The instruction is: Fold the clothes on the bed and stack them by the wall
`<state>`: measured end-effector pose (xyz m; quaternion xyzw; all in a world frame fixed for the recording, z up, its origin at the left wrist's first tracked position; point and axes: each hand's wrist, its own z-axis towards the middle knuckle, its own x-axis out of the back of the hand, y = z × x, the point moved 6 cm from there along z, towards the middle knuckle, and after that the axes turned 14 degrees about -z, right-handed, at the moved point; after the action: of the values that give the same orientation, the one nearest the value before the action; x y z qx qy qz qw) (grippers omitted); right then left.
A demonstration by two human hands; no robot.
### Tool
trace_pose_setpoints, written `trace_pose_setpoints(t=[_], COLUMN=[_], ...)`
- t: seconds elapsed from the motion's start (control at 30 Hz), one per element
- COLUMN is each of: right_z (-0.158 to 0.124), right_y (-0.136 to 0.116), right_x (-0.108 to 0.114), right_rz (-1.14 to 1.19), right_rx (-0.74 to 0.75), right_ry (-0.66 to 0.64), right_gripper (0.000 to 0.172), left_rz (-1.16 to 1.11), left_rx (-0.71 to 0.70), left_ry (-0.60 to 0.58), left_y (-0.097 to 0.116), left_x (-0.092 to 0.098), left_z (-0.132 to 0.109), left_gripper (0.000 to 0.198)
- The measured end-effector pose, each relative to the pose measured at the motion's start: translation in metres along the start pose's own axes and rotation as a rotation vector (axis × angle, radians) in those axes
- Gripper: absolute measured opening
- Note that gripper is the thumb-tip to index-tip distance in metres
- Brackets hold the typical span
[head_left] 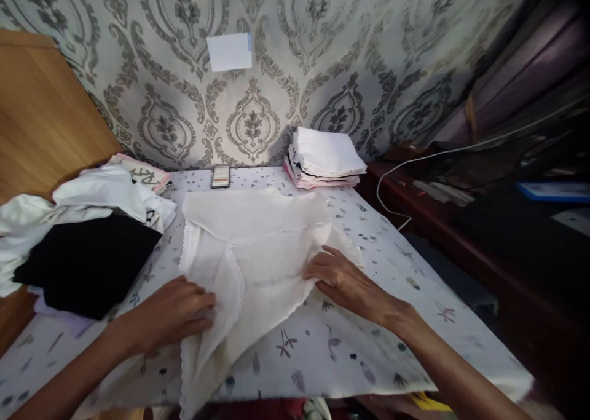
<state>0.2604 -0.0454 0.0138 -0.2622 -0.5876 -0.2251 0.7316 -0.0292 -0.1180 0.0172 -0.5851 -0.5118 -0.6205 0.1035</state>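
A cream cloth with a scalloped edge (258, 248) lies partly folded on the patterned table cover (396, 266). My left hand (173, 312) rests flat on the cloth's left side, fingers stretched toward the folded edge. My right hand (343, 278) presses on the cloth's right edge, its fingers curled over the fabric there. One corner of the cloth hangs over the table's near edge.
A heap of white and black clothes (87, 235) lies at the left. A stack of folded white and pink cloths (325, 158) sits at the back by the wall. A small framed object (220, 176) stands behind the cloth. A wooden board (41, 112) is left, dark furniture with a white cable (461, 149) right.
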Motion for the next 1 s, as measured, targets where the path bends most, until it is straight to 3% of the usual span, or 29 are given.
trace_pose_setpoints(t=[0.13, 0.23, 0.3, 0.37, 0.47, 0.57, 0.67, 0.77, 0.87, 1.0], right_z=[-0.03, -0.048, -0.055, -0.062, -0.071, -0.07, -0.064, -0.059, -0.061, -0.073], right_y=[-0.008, -0.008, 0.002, 0.024, 0.064, 0.087, 0.097, 0.102, 0.111, 0.126], right_x=[0.009, 0.012, 0.009, 0.004, -0.011, -0.03, -0.036, -0.032, -0.017, 0.012], right_rz=[0.128, 0.277, 0.37, 0.362, 0.116, -0.125, -0.174, -0.075, -0.02, -0.119], right_rx=[-0.025, -0.119, -0.224, -0.403, -0.725, -0.882, -0.934, -0.914, -0.856, -0.847], right_ry=[-0.029, -0.048, -0.021, 0.1, 0.245, 0.185, 0.158, 0.176, 0.222, 0.372], right_gripper=[0.026, 0.024, 0.025, 0.032, 0.039, 0.041, 0.044, 0.043, 0.042, 0.039], left_rz=[0.134, 0.153, 0.125, 0.081, 0.08, 0.155, 0.169, 0.064, -0.128, -0.442], left_rx=[0.143, 0.207, 0.195, 0.126, 0.011, -0.035, -0.037, 0.02, 0.132, 0.266], left_ry=[-0.017, 0.081, 0.202, 0.306, 0.364, 0.366, 0.375, 0.379, 0.374, 0.39], left_y=[-0.037, -0.045, -0.034, -0.015, 0.011, 0.016, 0.007, -0.009, -0.027, -0.053], left_x=[-0.001, 0.003, 0.003, -0.003, -0.025, -0.046, -0.053, -0.048, -0.037, -0.024], left_z=[-0.035, -0.042, -0.036, -0.024, -0.009, -0.005, -0.011, -0.019, -0.025, -0.033], left_gripper=[0.028, 0.036, 0.037, 0.034, 0.04, 0.047, 0.054, 0.056, 0.05, 0.045])
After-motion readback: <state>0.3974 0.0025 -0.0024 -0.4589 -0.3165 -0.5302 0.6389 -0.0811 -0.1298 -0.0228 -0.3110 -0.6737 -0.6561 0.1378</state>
